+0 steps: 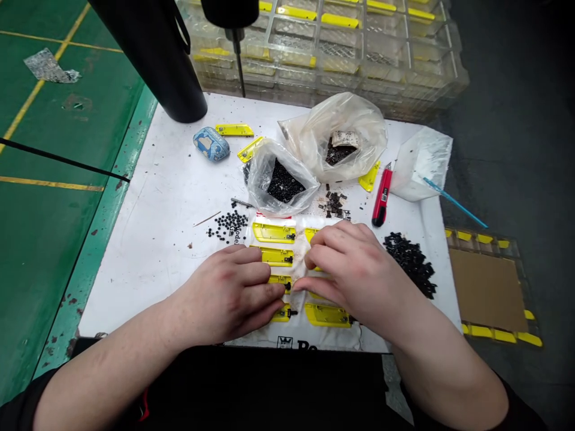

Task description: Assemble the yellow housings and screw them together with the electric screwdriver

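Two columns of yellow plastic parts with small black pieces at their ends lie on the white sheet. My left hand (231,293) rests over the left column, its fingers curled together on a yellow plastic part (281,281) that they partly cover. At the top of that column another yellow part (274,232) shows whole. Above the right column is my right hand (348,269), thumb and bent fingers apart with nothing visible between them. It hides most of that column; the lowest yellow part (327,315) shows beneath it.
Near the columns are loose black rings (230,225), small metal clips (333,203) and a black pile (409,263). Behind stand a bag of black rings (309,194), a larger bag (368,120), a red cutter (382,194) and a blue eraser-like block (211,144). A driver (236,36) hangs overhead.
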